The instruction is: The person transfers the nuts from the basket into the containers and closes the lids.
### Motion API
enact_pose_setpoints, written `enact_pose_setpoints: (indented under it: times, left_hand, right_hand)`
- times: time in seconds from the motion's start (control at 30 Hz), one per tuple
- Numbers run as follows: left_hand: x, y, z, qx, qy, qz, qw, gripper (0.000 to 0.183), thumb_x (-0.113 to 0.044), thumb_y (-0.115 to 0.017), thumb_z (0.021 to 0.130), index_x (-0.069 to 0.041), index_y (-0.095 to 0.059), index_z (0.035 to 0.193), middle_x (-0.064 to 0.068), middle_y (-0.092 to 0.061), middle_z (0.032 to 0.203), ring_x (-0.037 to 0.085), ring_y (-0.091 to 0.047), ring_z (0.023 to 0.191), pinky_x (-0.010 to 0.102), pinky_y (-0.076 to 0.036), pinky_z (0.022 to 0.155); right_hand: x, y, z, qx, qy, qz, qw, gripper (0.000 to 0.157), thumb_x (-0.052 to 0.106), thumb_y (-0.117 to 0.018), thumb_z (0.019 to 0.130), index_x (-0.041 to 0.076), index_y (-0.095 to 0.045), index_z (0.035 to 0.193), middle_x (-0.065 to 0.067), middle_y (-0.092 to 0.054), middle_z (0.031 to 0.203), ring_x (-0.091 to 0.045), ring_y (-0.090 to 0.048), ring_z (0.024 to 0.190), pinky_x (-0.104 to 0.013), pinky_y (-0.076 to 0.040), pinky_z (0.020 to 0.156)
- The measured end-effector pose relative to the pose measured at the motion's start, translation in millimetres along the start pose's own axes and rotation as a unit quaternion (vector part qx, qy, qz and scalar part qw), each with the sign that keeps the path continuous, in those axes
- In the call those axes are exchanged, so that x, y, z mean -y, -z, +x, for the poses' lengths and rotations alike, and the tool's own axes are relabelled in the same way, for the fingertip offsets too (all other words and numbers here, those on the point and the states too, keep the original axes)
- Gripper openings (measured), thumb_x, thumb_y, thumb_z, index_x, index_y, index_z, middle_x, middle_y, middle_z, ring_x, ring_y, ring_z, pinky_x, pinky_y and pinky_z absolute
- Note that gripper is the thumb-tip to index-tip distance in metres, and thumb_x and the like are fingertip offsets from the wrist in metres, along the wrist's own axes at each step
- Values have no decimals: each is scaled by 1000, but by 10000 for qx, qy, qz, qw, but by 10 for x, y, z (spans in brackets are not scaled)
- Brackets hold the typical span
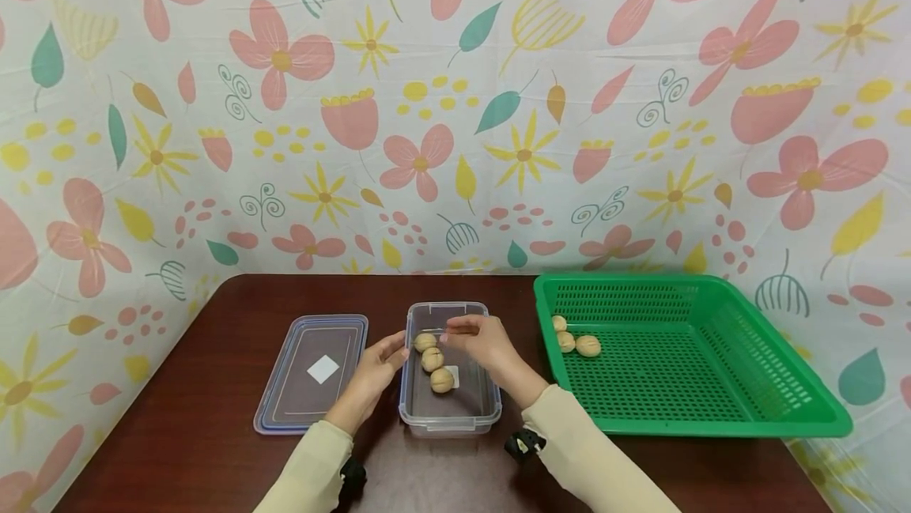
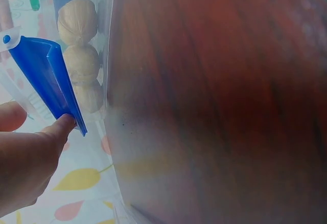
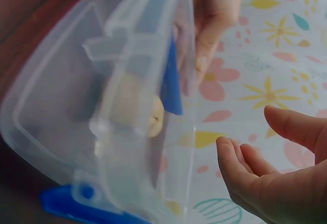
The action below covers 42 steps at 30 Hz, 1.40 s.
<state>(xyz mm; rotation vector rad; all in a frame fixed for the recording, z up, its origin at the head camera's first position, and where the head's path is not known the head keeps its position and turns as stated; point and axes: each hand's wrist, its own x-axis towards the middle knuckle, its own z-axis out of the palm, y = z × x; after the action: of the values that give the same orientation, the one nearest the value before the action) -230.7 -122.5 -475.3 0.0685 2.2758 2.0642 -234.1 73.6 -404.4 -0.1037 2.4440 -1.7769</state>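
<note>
A clear plastic food container (image 1: 451,415) with blue side latches stands on the table. Three walnuts (image 1: 432,360) lie in a row along its left side. At the left wall is my left hand (image 1: 372,380); in the left wrist view one fingertip touches a lowered blue latch (image 2: 48,76), the other digit apart from it. Above the container's right part hovers my right hand (image 1: 491,348). Its thumb and bent fingers stand apart with nothing between them, as the right wrist view shows.
Left of the container lies its flat lid (image 1: 299,386), with a white square label (image 1: 323,370). To the right sits a green plastic basket (image 1: 701,428) with three walnuts (image 1: 587,346) in its left corner. A flowered cloth (image 1: 455,141) hangs behind the dark table (image 1: 213,418).
</note>
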Motion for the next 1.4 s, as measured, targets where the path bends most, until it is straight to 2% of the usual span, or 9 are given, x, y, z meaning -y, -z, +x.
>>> enact_pose_setpoints:
  times: [0.13,0.37,0.8,1.1,1.4]
  left_hand:
    - [3,6,2,-26,2,-14,10000,43,-5,-51,99,7,-43,139,28,-46,139,39,-43,129,53,-32,109]
    - [14,9,-1,-7,31,-16,10000,43,-5,-50,99,8,-43,139,28,-45,140,40,-42,130,53,-32,109]
    - [22,9,10,3,2,-27,10000,43,-4,-50,98,9,-42,139,29,-44,140,40,-42,130,53,-32,109]
    - [20,12,10,33,-6,-16,10000,44,-4,-50,99,10,-41,139,29,-43,141,40,-42,131,53,-31,109]
    - [20,9,19,34,-17,12,10000,44,-5,-51,99,9,-42,139,28,-44,140,40,-42,130,53,-33,108]
  right_hand:
    - [76,63,33,-13,65,250,9997,32,9,-72,86,-1,-66,115,-12,-69,106,-27,-64,102,-42,-53,88]
    - [216,239,76,20,272,295,9992,34,10,-70,88,0,-63,120,-14,-67,111,-27,-64,103,-43,-52,91]
    - [421,814,147,-22,387,71,9992,45,18,-65,93,3,-54,134,-18,-58,131,-31,-53,122,-46,-39,106]
    - [387,1259,154,20,474,60,9989,52,27,-61,96,6,-46,141,-16,-46,143,-32,-40,133,-48,-29,112]
    - [246,1595,128,-56,560,62,9984,56,34,-60,96,5,-46,142,-14,-38,150,-31,-30,139,-50,-29,112]
